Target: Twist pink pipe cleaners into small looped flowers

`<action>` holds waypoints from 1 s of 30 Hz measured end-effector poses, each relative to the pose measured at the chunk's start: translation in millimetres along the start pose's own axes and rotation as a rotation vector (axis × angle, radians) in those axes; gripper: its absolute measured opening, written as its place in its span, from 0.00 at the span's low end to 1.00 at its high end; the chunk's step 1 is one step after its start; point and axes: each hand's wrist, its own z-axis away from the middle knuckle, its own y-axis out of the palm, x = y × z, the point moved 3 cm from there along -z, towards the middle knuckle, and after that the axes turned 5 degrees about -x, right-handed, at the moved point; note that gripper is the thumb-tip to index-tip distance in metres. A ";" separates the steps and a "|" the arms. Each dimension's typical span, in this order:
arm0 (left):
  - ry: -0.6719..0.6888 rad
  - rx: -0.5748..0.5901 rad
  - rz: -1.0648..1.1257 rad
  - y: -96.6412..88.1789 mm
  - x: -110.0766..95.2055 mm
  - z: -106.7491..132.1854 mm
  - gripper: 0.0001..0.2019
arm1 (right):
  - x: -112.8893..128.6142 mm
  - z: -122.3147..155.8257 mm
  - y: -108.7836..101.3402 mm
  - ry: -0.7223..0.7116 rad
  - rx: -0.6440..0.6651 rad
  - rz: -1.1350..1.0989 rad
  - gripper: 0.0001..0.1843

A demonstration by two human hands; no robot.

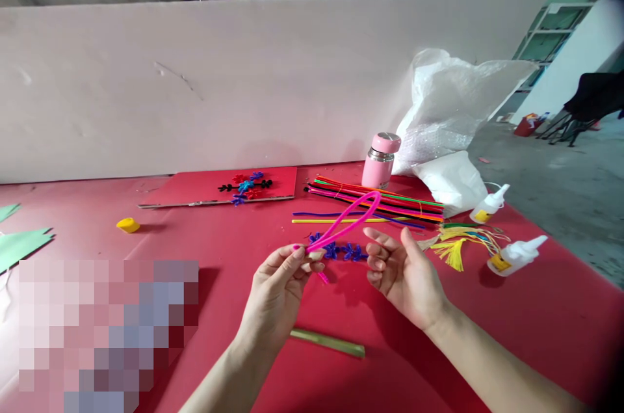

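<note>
A pink pipe cleaner [347,218], bent into a long loop, is pinched at its lower end by the fingers of my left hand [283,279]. Its loop points up and to the right. To the right of it my right hand [407,276] is held with fingers apart and slightly curled, touching nothing. Behind the hands, blue pipe-cleaner flowers [353,252] lie on the red tabletop [219,348], partly covered by my left fingers. Nearer to me lies a flat greenish strip [331,343], its left end hidden by my left wrist.
A bundle of coloured pipe cleaners [375,198] lies at the back, before a pink flask [380,162]. Glue bottles [517,255] and yellow tassels [451,250] are at right. At left are a red board [205,188] with coloured pieces, a yellow cap [128,225] and green paper [22,247].
</note>
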 end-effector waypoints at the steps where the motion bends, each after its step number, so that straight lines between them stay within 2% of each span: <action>1: 0.000 0.008 -0.002 0.5 0.8 0.7 0.04 | 0.2 1.8 1.7 -0.040 0.017 0.040 0.20; 4: 0.008 0.049 -0.036 4.5 6.7 5.8 0.04 | -5.0 11.7 11.4 -0.158 0.116 0.322 0.14; 7: 0.018 0.090 -0.147 10.8 15.8 15.6 0.03 | -15.7 20.3 21.5 -0.189 0.205 0.491 0.14; 12: 0.079 0.076 -0.419 16.7 21.6 28.9 0.03 | -16.0 20.6 23.5 -0.328 0.156 0.576 0.06; 16: 0.154 0.041 -0.543 14.8 20.2 30.2 0.04 | -11.0 21.0 21.6 -0.418 0.173 0.677 0.05; 21: 0.214 0.062 -0.616 11.7 22.9 29.9 0.03 | -9.4 23.1 21.3 -0.507 0.168 0.783 0.06; 25: 0.102 0.101 -0.605 13.4 25.9 30.7 0.03 | -8.4 23.9 21.9 -0.507 0.175 0.831 0.06; 30: -0.094 0.225 -0.519 17.4 28.1 30.5 0.08 | 0.3 22.5 23.2 -0.500 0.213 0.903 0.07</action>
